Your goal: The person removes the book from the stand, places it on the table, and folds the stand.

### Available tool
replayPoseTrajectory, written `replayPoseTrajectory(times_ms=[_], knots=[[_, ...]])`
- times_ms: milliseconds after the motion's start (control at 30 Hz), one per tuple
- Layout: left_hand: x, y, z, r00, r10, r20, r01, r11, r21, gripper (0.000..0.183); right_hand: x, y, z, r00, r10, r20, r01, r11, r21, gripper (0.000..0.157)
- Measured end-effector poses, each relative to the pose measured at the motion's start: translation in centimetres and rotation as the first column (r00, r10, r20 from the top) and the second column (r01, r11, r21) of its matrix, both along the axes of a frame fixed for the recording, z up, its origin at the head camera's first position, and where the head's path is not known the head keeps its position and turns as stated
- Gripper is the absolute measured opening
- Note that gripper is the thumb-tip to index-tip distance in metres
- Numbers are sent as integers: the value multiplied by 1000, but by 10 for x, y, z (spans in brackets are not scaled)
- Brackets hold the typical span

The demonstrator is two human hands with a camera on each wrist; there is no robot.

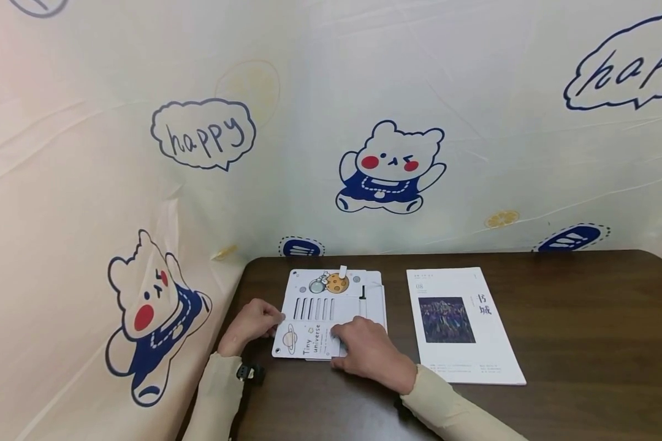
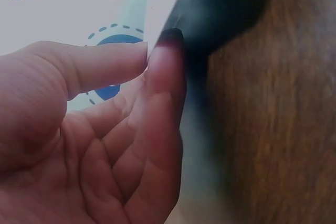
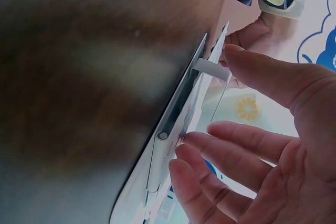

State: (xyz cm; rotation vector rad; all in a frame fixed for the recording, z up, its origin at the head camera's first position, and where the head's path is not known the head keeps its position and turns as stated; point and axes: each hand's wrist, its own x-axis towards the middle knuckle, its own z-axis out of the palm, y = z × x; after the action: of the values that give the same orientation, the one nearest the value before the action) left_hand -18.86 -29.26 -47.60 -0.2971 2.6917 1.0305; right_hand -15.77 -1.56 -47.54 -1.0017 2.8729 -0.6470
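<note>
A white folding book stand [image 1: 314, 309], printed with "Tiny universe", a planet and an astronaut, lies on the dark wooden table near its left end. My left hand [image 1: 255, 320] is at the stand's left edge; in the left wrist view, thumb and index finger [image 2: 167, 72] pinch the edge of a thin white panel [image 2: 163, 11]. My right hand [image 1: 372, 352] lies over the stand's lower right part. In the right wrist view its fingers [image 3: 231, 150] are extended at the panel's face, the thumb beside a pale bracket [image 3: 211, 70]. Two panels stand slightly apart there.
To the right of the stand lies a white book [image 1: 447, 361] with a dark picture on its cover. A pale curtain [image 1: 303, 202] printed with bears hangs behind the table [image 1: 590, 331] and along its left side. My left wrist wears a black band [image 1: 251, 372].
</note>
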Motion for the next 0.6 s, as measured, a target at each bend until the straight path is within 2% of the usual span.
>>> replayPoseTrajectory(times_ms=[600], knots=[[-2, -2, -4, 998, -67, 16, 66, 998, 23, 15, -4, -4, -2, 1000, -5, -8, 5, 1000, 9, 28]])
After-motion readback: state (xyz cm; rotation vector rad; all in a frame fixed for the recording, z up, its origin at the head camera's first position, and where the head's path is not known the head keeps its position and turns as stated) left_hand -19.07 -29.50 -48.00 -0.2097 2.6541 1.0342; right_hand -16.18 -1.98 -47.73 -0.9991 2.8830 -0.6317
